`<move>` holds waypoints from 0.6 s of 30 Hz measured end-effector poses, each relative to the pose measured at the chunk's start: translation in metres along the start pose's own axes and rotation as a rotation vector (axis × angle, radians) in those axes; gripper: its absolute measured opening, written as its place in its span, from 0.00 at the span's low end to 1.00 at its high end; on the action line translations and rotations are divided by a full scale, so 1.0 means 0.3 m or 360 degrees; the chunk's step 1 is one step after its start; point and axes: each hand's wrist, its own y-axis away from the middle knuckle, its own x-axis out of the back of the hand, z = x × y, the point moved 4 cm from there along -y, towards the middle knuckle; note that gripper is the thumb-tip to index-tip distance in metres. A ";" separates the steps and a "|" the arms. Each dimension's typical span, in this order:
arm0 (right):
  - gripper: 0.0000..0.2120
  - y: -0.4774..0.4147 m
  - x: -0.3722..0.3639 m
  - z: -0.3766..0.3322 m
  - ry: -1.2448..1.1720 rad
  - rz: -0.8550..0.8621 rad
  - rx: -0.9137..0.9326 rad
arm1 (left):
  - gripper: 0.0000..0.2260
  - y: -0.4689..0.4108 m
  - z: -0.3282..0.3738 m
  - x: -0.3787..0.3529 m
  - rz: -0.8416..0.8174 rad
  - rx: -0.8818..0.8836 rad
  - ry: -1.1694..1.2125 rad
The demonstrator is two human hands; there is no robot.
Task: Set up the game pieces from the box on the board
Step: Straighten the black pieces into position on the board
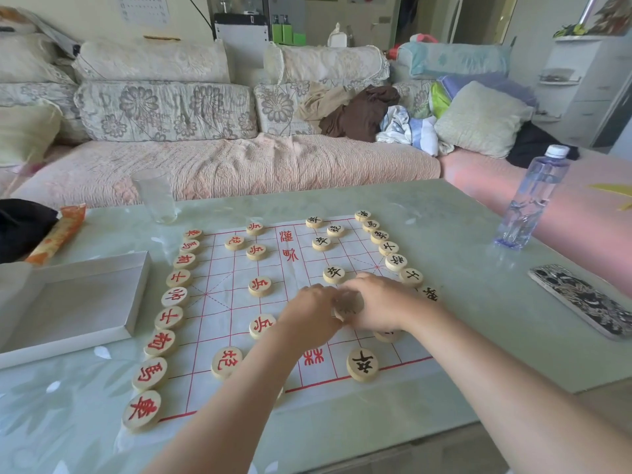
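I see both hands meeting over the right half of the board (239,302). The left hand (311,314) and right hand (379,302) curl their fingers round one blurred wooden piece (349,304) held between them. Red pieces (142,409) line the board's left edge and black pieces (396,262) its right edge, with others further in. The open box (68,302) sits at the left edge of the table (461,241), just beside the red row. A phone (581,299) lies at the right edge, a bottle (528,200) toward the far right corner and a glass (155,196) near the far edge. Bare tabletop separates each from the board.
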 end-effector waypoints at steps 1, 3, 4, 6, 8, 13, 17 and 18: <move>0.20 0.002 0.000 0.000 -0.0016 0.0007 0.0007 | 0.19 -0.008 0.001 -0.005 0.0005 0.0003 -0.0002; 0.19 0.003 0.001 0.005 -0.0039 -0.0003 0.0026 | 0.18 -0.020 0.006 -0.014 0.0018 0.0014 -0.0037; 0.19 0.003 0.002 0.010 -0.0048 -0.0017 0.0032 | 0.19 -0.023 0.008 -0.018 0.0026 0.0014 -0.0074; 0.19 0.009 0.009 0.023 -0.0060 -0.0046 0.0035 | 0.21 -0.024 0.009 -0.025 0.0027 0.0012 -0.0119; 0.22 0.012 0.014 0.040 -0.0082 -0.0059 0.0008 | 0.22 -0.017 0.005 -0.026 0.0024 0.0012 -0.0103; 0.18 0.007 0.012 0.060 -0.0032 -0.0016 -0.0043 | 0.22 0.001 -0.006 -0.009 0.0044 0.0044 -0.0035; 0.18 0.008 0.006 0.048 -0.0048 -0.0060 -0.0011 | 0.22 0.012 -0.002 -0.004 0.0020 0.0064 -0.0046; 0.18 0.010 0.005 0.045 -0.0049 -0.0065 -0.0005 | 0.22 0.013 -0.002 -0.004 0.0023 0.0066 -0.0053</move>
